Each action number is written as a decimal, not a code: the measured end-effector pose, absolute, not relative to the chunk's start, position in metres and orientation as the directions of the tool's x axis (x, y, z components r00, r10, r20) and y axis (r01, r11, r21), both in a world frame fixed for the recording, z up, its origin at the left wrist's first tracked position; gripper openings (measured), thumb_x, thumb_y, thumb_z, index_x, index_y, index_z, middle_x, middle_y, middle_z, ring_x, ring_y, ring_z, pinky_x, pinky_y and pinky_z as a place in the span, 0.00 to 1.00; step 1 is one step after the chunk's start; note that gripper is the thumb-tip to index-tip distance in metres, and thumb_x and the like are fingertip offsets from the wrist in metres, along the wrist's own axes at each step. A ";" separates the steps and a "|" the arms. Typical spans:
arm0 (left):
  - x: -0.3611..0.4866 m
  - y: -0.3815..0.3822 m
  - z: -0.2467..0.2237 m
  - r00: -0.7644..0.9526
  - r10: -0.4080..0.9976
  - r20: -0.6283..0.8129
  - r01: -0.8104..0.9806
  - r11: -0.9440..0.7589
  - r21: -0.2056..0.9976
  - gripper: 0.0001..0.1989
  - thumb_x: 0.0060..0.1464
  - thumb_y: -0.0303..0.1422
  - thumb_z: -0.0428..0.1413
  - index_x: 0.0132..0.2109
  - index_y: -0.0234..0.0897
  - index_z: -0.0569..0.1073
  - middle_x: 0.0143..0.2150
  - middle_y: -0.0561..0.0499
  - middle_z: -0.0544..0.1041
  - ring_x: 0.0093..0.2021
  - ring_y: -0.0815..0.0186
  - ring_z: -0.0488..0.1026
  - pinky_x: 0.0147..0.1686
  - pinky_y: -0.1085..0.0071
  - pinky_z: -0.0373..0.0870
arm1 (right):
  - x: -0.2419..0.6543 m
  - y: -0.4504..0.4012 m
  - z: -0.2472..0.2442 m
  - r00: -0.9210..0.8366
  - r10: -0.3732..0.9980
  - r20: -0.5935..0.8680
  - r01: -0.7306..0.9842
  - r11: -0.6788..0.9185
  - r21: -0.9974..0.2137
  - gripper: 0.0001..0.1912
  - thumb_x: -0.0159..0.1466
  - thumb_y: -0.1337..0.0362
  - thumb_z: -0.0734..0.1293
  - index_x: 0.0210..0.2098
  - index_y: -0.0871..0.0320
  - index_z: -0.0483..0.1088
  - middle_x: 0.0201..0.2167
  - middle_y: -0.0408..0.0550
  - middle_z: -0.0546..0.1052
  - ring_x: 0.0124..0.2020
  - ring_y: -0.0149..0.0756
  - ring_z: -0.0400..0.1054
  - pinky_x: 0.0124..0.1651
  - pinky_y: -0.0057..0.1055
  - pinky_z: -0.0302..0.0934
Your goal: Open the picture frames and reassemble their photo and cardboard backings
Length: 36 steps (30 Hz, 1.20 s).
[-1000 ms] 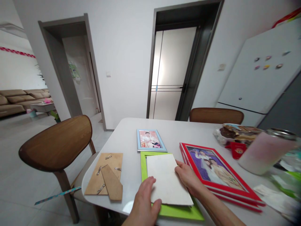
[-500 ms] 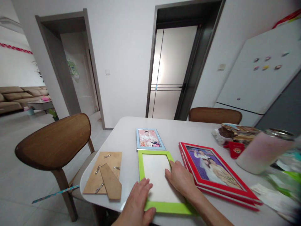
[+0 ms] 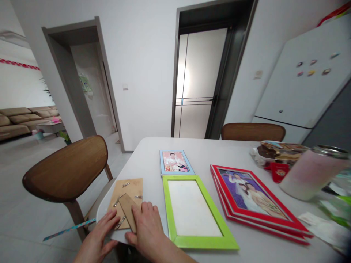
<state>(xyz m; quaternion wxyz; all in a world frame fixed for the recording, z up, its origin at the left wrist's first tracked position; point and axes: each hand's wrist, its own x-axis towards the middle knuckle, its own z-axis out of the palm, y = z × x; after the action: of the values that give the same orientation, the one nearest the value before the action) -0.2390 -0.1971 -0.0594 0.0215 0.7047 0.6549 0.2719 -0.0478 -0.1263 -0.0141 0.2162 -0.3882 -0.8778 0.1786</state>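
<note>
A wooden frame backing board [image 3: 128, 184] lies at the left corner of the table, with metal clips and a fold-out stand [image 3: 127, 210] on its upper side. My left hand [image 3: 100, 233] rests its extended fingers on the board's lower left part, thumb apart. Over the right edge, my right hand [image 3: 149, 226] lies with fingers stretched out, touching the stand; its thumb is near the stand's lower end. To the right is a green picture frame [image 3: 203, 242] with a white sheet [image 3: 192, 206] inside, and neither hand touches it.
Behind the green frame lies a blue-framed photo [image 3: 175, 162]. Stacked red picture frames [image 3: 257, 197] are on the right, near a pink and white tumbler [image 3: 309, 175], a red packet [image 3: 279, 171] and food in packaging [image 3: 282, 151]. Wooden chairs [image 3: 68, 168] stand around the white table [image 3: 208, 151].
Both hands have left the green frame and moved left to the backing board. The green frame now lies uncovered on the table.
</note>
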 end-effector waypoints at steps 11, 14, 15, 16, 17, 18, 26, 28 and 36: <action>-0.165 -0.175 -0.018 0.126 0.837 0.533 0.852 -0.366 0.374 0.19 0.47 0.38 0.55 0.47 0.42 0.68 0.52 0.45 0.66 0.51 0.59 0.64 0.48 0.64 0.64 | 0.051 -0.121 0.021 -0.540 0.781 0.315 0.429 0.577 -0.695 0.20 0.53 0.69 0.59 0.46 0.55 0.62 0.39 0.49 0.62 0.41 0.34 0.60 0.46 0.31 0.56; -0.110 -0.158 -0.008 0.224 0.876 0.427 0.833 -0.399 0.383 0.18 0.45 0.33 0.57 0.46 0.37 0.68 0.52 0.42 0.66 0.53 0.58 0.62 0.49 0.64 0.63 | 0.102 -0.114 0.015 -0.481 0.825 0.298 0.547 0.548 -0.633 0.18 0.54 0.64 0.59 0.45 0.56 0.64 0.42 0.52 0.62 0.44 0.38 0.59 0.47 0.35 0.56; -0.094 -0.153 -0.007 0.244 0.898 0.367 0.834 -0.388 0.393 0.18 0.44 0.32 0.57 0.45 0.36 0.68 0.52 0.42 0.66 0.53 0.58 0.61 0.50 0.64 0.62 | 0.116 -0.111 0.012 -0.465 0.838 0.285 0.585 0.533 -0.612 0.18 0.55 0.62 0.59 0.45 0.56 0.65 0.42 0.53 0.62 0.45 0.39 0.60 0.47 0.36 0.57; -0.080 -0.149 -0.006 0.260 0.916 0.305 0.836 -0.372 0.405 0.18 0.44 0.31 0.57 0.45 0.35 0.68 0.53 0.42 0.66 0.54 0.57 0.60 0.51 0.63 0.61 | 0.128 -0.109 0.008 -0.454 0.850 0.267 0.618 0.516 -0.593 0.18 0.55 0.61 0.58 0.44 0.57 0.66 0.41 0.53 0.63 0.44 0.40 0.60 0.46 0.36 0.57; -0.069 -0.146 -0.006 0.268 0.931 0.247 0.838 -0.352 0.417 0.18 0.44 0.30 0.57 0.45 0.35 0.68 0.53 0.42 0.65 0.54 0.57 0.60 0.51 0.63 0.60 | 0.138 -0.107 0.004 -0.445 0.861 0.248 0.647 0.500 -0.576 0.18 0.55 0.60 0.58 0.44 0.57 0.66 0.40 0.54 0.64 0.44 0.40 0.61 0.46 0.36 0.58; -0.060 -0.144 -0.006 0.271 0.942 0.198 0.840 -0.332 0.429 0.19 0.44 0.29 0.57 0.45 0.34 0.68 0.53 0.42 0.65 0.54 0.57 0.60 0.52 0.63 0.59 | 0.146 -0.105 0.000 -0.441 0.867 0.231 0.669 0.490 -0.559 0.19 0.55 0.59 0.58 0.44 0.57 0.67 0.40 0.54 0.65 0.43 0.40 0.62 0.45 0.36 0.59; -0.050 -0.135 -0.003 0.249 0.966 0.065 0.848 -0.249 0.468 0.08 0.49 0.28 0.52 0.38 0.39 0.70 0.51 0.49 0.68 0.54 0.60 0.60 0.53 0.57 0.51 | 0.156 -0.092 -0.028 -0.444 0.842 0.305 0.751 0.536 -0.386 0.18 0.53 0.60 0.60 0.43 0.56 0.68 0.40 0.54 0.67 0.42 0.42 0.62 0.45 0.40 0.57; -0.051 -0.137 -0.002 0.240 0.970 0.044 0.850 -0.232 0.472 0.08 0.51 0.26 0.48 0.38 0.40 0.70 0.50 0.50 0.68 0.54 0.62 0.59 0.53 0.56 0.50 | 0.155 -0.093 -0.032 -0.458 0.831 0.317 0.753 0.552 -0.360 0.17 0.53 0.61 0.61 0.42 0.55 0.69 0.39 0.54 0.67 0.41 0.42 0.62 0.44 0.40 0.57; -0.049 -0.147 -0.017 0.291 0.949 0.122 0.803 -0.312 0.507 0.20 0.37 0.39 0.61 0.39 0.38 0.67 0.56 0.47 0.62 0.56 0.60 0.55 0.56 0.56 0.43 | 0.144 -0.074 -0.024 -0.448 0.842 0.301 0.775 0.534 -0.339 0.16 0.57 0.63 0.56 0.41 0.59 0.69 0.35 0.53 0.69 0.38 0.38 0.62 0.42 0.33 0.56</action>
<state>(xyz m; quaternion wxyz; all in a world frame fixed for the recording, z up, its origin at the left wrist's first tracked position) -0.0493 -0.1468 -0.0168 0.1777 0.7836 0.5590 0.2046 0.1438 -0.0739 -0.0239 0.2203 -0.4769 -0.8475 0.0762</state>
